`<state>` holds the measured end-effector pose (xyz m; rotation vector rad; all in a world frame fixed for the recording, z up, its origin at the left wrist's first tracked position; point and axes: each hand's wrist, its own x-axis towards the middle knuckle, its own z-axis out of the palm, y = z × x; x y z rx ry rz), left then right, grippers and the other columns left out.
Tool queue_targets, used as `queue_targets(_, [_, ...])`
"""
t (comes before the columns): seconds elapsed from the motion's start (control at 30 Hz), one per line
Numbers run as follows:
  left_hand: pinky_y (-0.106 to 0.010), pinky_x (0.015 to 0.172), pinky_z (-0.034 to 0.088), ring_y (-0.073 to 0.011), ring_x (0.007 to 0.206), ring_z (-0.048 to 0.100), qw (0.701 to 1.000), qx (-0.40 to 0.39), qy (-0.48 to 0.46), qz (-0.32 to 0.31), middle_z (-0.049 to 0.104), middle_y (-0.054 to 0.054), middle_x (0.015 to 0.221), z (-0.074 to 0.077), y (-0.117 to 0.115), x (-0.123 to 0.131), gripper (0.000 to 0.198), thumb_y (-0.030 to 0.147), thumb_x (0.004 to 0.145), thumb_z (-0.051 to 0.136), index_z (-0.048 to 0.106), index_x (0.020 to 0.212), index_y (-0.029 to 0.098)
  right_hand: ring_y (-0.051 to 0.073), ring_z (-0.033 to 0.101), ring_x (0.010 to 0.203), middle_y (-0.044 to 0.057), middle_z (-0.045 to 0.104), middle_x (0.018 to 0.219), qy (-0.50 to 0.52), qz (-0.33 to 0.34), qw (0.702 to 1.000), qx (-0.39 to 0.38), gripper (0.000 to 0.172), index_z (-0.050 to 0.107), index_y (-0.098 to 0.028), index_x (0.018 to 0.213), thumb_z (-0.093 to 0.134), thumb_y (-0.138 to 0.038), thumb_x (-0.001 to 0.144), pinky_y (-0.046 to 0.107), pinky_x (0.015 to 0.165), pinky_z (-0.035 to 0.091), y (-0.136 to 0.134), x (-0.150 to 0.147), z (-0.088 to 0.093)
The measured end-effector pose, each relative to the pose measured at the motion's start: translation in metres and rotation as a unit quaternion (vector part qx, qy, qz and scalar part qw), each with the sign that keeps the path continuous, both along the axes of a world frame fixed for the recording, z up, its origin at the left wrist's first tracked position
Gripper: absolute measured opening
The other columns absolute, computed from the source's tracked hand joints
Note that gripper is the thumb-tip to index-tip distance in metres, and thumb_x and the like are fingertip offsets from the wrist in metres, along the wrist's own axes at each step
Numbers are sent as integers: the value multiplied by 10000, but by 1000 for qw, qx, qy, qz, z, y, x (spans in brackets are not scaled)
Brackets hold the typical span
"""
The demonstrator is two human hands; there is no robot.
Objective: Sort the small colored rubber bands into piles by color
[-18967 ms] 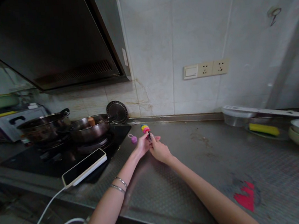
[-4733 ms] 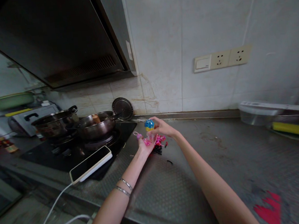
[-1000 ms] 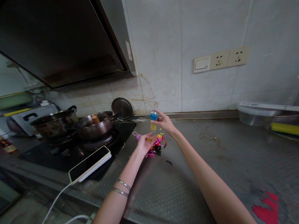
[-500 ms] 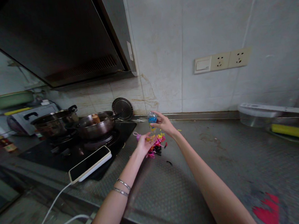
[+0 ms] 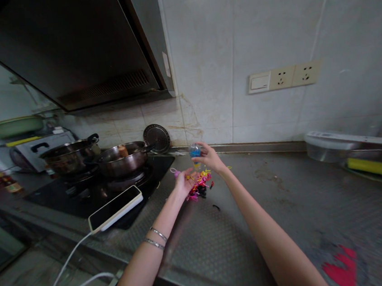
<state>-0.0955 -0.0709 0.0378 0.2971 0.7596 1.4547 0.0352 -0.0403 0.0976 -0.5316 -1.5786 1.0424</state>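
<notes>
My right hand (image 5: 210, 158) grips a small clear container (image 5: 195, 151) with blue pieces inside, tipped mouth-down above the steel counter (image 5: 240, 219). Yellow bits hang just under its mouth. My left hand (image 5: 184, 183) is cupped palm up beneath it, with a few small coloured pieces in the palm. A heap of tiny pink, yellow and black pieces (image 5: 202, 188) lies on the counter beside the left hand. A small purple cap (image 5: 174, 172) sits just behind the left hand.
A phone (image 5: 115, 208) on a white cable lies at the edge of the black hob (image 5: 80, 198), which carries two steel pans (image 5: 119, 159). At the right stand a clear tub (image 5: 321, 146) and a dish with a yellow object (image 5: 373, 167). A red sticker (image 5: 342, 269) marks the near counter.
Over the last second the container stayed tipped in my right hand and dropped slightly toward my left palm, while more yellow pieces fell onto the palm and the heap.
</notes>
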Motion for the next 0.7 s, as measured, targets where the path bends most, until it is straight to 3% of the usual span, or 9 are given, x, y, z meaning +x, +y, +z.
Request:
queue_targets(0.2, [-323,547,510,-231,704,638,998,-4,56,-17,550,-193,986,2,-1,0,229,240,776,432,434,963,108,129,583,614,-8,620,699,12,-18,999,-46,679,411,-177,1151,688,-268,538,261,596,479,0,2,0])
queue_targets(0.43, [-261,478,489,-212,679,633,995,-2,99,-1,577,-156,888,7,-3,0,246,281,810,359,471,950,112,133,589,634,-3,627,716,26,-34,998,-50,654,417,-182,1120,692,-284,535,255,606,484,-3,0,0])
queue_targets(0.63, [-407,669,518,-285,927,575,999,2,-28,-36,494,-222,1047,12,-7,6,345,378,818,334,449,1006,113,130,600,702,-12,623,800,99,-9,993,-62,643,353,-231,1131,674,-299,577,259,641,500,-9,-3,8])
queue_targets(0.7, [-433,675,513,-295,952,558,997,19,-66,-41,499,-220,1051,12,-8,8,361,379,830,287,445,1027,121,128,598,682,-20,619,779,58,39,996,-47,632,372,-231,1101,688,-262,555,251,620,501,-13,-3,8])
